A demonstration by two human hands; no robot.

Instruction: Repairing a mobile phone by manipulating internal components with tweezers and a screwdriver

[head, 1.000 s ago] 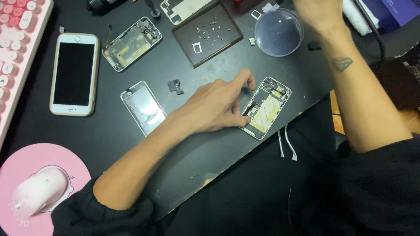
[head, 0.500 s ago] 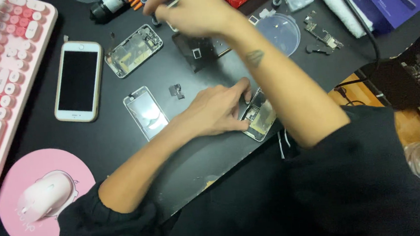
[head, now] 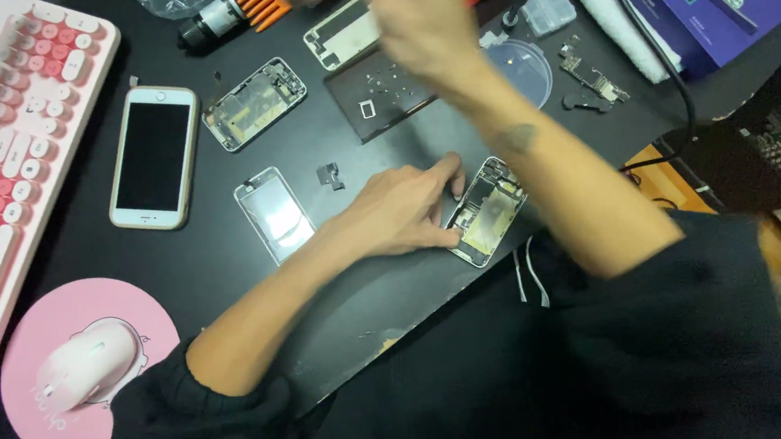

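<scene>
The left hand (head: 399, 214) presses flat on an opened phone frame (head: 487, 212) near the table's (head: 229, 288) front edge, fingers together. The right hand (head: 421, 22) is raised over the tools at the back, blurred; I cannot tell its fingers. The step seems fetching a tool, needing a careful pick.

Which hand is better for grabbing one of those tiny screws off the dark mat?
Right, probably. The right hand hovers just above the dark mat, while the left hand rests on the opened phone, holding it.
</scene>
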